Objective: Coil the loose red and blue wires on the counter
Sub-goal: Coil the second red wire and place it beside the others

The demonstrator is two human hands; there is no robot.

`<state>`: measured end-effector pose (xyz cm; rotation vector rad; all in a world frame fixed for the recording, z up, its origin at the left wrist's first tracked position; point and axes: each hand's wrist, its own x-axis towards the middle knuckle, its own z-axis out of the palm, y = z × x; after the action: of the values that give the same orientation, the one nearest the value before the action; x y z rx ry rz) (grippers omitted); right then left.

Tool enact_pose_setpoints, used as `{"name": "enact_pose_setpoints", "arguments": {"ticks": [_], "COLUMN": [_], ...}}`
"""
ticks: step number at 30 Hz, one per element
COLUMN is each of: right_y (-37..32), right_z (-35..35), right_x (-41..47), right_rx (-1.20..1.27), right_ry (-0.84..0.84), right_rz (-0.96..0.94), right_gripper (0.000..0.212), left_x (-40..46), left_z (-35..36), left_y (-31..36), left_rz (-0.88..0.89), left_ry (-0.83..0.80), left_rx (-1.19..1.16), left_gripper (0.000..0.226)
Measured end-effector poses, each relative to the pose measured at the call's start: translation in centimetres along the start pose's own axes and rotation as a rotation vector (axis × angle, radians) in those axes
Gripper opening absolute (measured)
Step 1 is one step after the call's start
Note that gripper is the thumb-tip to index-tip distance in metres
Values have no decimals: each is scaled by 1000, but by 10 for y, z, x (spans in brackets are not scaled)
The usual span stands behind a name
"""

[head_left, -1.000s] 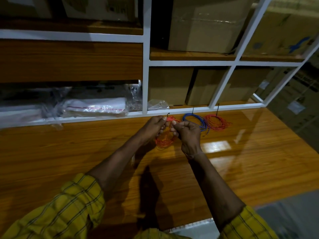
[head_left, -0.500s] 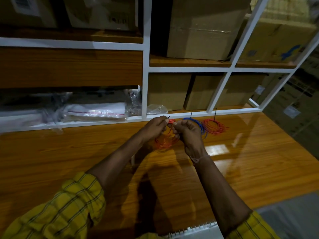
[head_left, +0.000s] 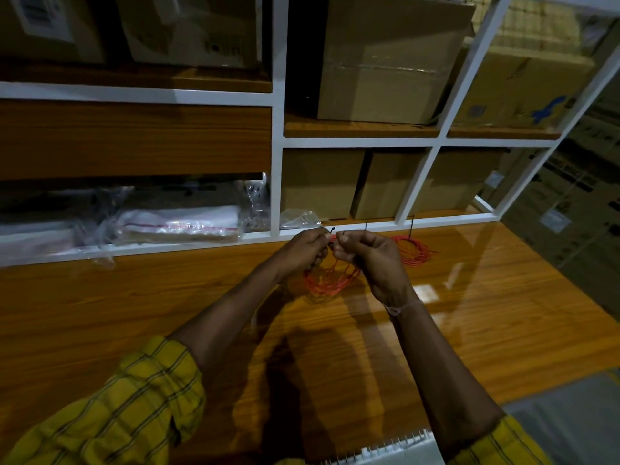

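While my left hand (head_left: 307,250) and my right hand (head_left: 372,260) meet at the top of the red wire coil (head_left: 330,280), both are pinched shut on it, fingertips nearly touching, with the loops hanging below them just over the counter (head_left: 167,297). I judge the step in hand to be binding this bundle: a thin dark tie end (head_left: 332,232) pokes up between my thumbs. To do it well I should keep the loops gathered in 1 tight neck, hold that neck with my left hand, and let my right do the twisting close to the wire so no strand slips out. If I loosen either pinch, the springy turns will likely fan apart.

The wire is thin, bright red and smooth-jacketed, lying in uneven rounds and not a neat ring. A second red coil (head_left: 414,251) rests on the counter just beyond my right hand, near the white shelf frame (head_left: 335,229), with a dark tie standing up from it. I cannot see any blue wire; my right hand may hide it. The counter is glossy orange wood grain that throws back the light. Behind the frame sit matte cardboard boxes (head_left: 385,62) and crinkled clear plastic bags (head_left: 174,223).
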<state>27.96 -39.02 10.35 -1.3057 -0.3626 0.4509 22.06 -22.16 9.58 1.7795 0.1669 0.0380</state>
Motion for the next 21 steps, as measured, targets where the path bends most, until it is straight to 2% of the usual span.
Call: {"name": "enact_pose_setpoints", "arguments": {"ticks": [5,13,21], "right_y": [-1,-5,-12], "right_z": [-3,-4,-3], "right_x": [1,3,8], "right_rx": [-213,-232,-171], "right_ry": [6,16,69], "right_rz": [-87,-87,25], "right_gripper": [20,15,38], "left_x": [3,3,1], "left_z": [0,2,3], "left_y": [0,4,6], "left_rz": [-29,-39,-21], "left_ry": [-21,-27,-51], "left_rx": [-3,-48,2], "left_gripper": [29,30,25]}}
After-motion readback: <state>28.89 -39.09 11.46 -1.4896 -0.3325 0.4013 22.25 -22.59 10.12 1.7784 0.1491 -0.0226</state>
